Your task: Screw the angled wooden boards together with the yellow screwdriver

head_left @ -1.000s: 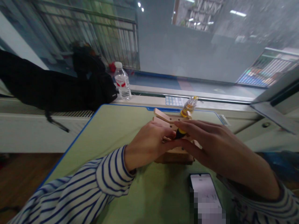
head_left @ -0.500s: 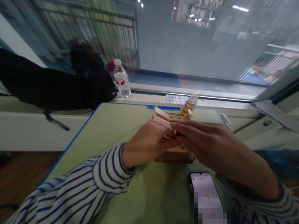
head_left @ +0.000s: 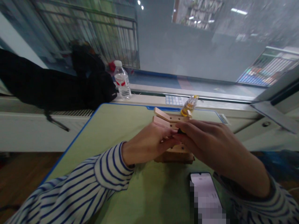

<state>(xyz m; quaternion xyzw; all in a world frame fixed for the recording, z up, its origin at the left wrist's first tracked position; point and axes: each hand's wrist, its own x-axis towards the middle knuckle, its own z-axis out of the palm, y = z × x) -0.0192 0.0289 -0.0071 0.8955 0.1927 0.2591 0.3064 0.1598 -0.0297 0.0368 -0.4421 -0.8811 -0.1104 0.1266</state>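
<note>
A pale wooden frame [head_left: 175, 119] with slanted arms and drilled holes stands on the green table, partly covered by my hands. My left hand [head_left: 149, 141] reaches in from the left, fingers and thumb closed at the frame's middle; what lies between them is hidden. Over the frame's right side is my right hand [head_left: 210, 143], thumb and fingers pinched round a small black piece [head_left: 180, 131], of which only a bit shows. The fingertips of both hands almost meet there.
A phone [head_left: 204, 186] lies near the right forearm on the blue-edged table [head_left: 112, 124]. Behind the frame leans a clear bottle with yellow contents [head_left: 189, 105]. A water bottle [head_left: 122, 81] and a black bag [head_left: 95, 81] are on the sill by the window.
My right hand has shifted slightly at the fingertips, and more of the black piece shows. My left hand stays almost in place.
</note>
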